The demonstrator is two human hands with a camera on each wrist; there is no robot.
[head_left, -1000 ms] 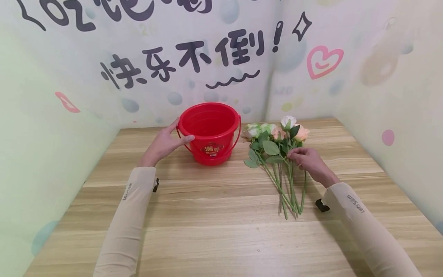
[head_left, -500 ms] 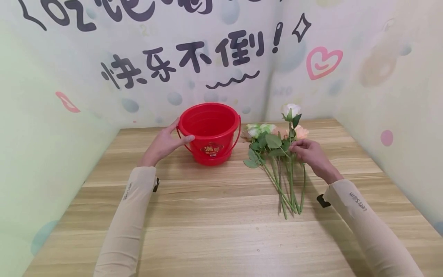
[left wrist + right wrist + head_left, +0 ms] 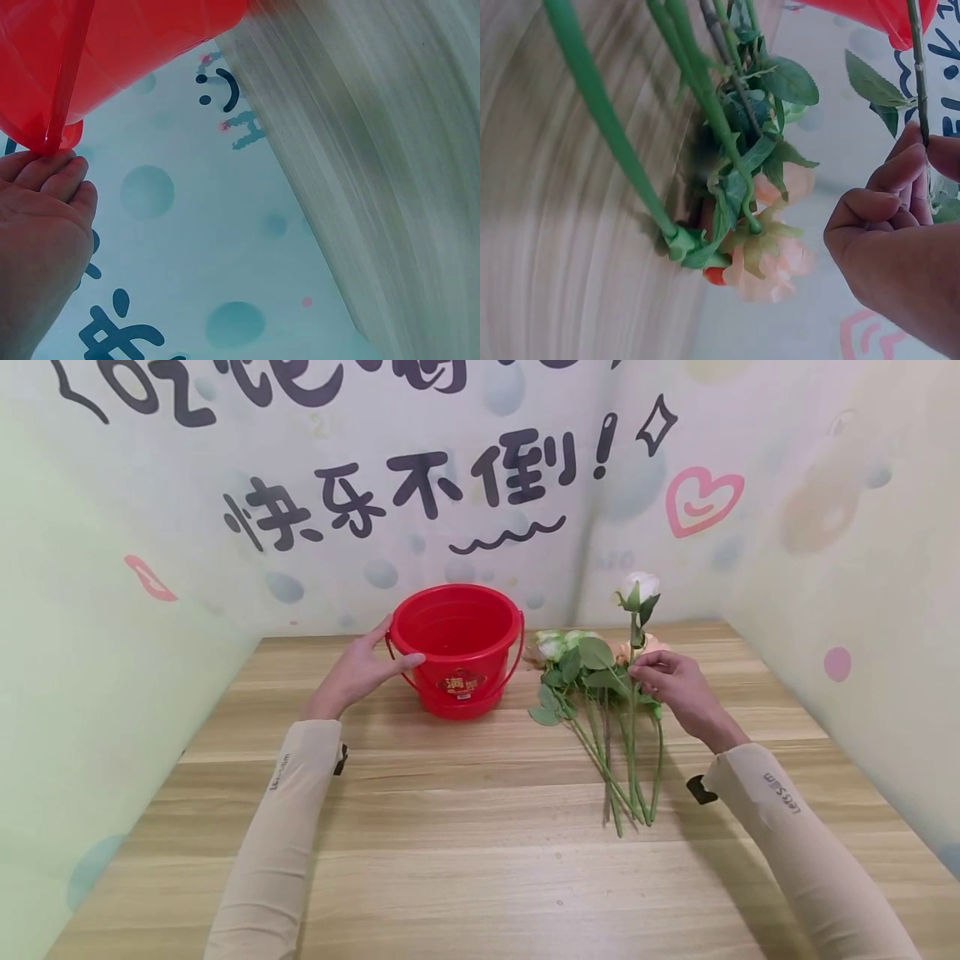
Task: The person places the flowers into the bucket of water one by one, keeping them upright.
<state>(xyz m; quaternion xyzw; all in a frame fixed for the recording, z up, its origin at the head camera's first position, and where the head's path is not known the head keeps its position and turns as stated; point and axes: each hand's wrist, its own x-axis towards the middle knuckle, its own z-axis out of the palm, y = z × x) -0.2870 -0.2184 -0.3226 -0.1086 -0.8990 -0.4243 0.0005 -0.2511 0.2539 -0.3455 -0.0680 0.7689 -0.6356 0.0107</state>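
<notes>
A red bucket (image 3: 423, 681) stands upright at the back of the table, its wire-like red handle hanging down. My left hand (image 3: 348, 675) holds its left side, thumb at the front of the rim; in the left wrist view the fingertips (image 3: 64, 176) meet the rim beside the handle. To the right, my right hand (image 3: 678, 697) pinches the stem (image 3: 921, 82) of a white rose (image 3: 641, 587) between thumb and fingers. That rose stands above a pile of other flowers; its lower stem overlaps theirs.
Beneath the raised rose lie several stemmed flowers, whitish-green roses (image 3: 551, 647) and peach ones (image 3: 769, 262), with stems toward the front. The wooden table (image 3: 480, 860) meets a printed wall (image 3: 337, 585) behind and at both sides.
My right hand has lifted the white rose up out of the pile and slightly to the right. The left hand and the bucket have stayed in place.
</notes>
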